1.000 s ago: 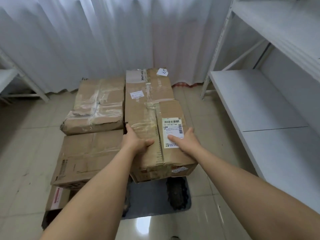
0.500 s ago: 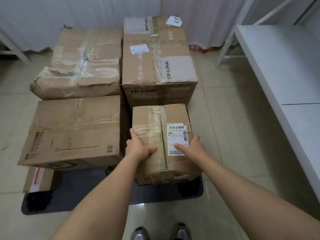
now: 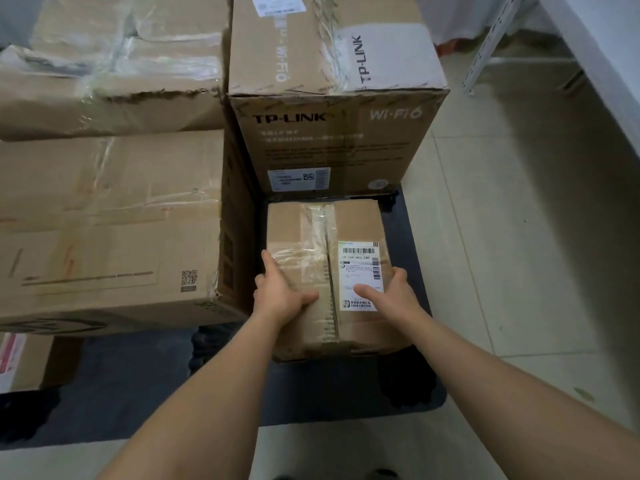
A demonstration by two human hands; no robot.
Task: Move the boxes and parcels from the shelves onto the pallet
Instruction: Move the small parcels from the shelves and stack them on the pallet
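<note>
Small parcel: a taped cardboard box (image 3: 329, 271) with a white barcode label (image 3: 360, 275) on the right half of its top; it sits low on the dark pallet (image 3: 415, 393), its far end just in front of the TP-LINK box, its left side close beside the large flat box.
Left hand: the left hand (image 3: 280, 296) grips the parcel's left edge near the near end, thumb curled across the top, fingers running down the left side and hidden there.
Right hand: the right hand (image 3: 394, 296) grips the right edge, thumb lying across the lower part of the label, fingers wrapped over the right side.
Contact with pallet: whether the parcel's underside rests fully on the pallet cannot be told from this view.
TP-LINK box: a tall carton (image 3: 332, 98) printed "TP-LINK" and "Wi-Fi 6", standing behind the parcel, with a white label on its top.
Large flat box: a wide carton (image 3: 110, 230) to the left, a QR code near its right corner.
Taped box: a crumpled carton (image 3: 110, 64) wrapped in clear tape, behind the flat box.
Low carton: a small box (image 3: 24, 362) with a red and white label at the left edge, partly under the flat box.
Shelf: a white metal shelf unit (image 3: 588, 39) at the upper right.
Floor: pale tiles (image 3: 519, 237) to the right of the pallet.
</note>
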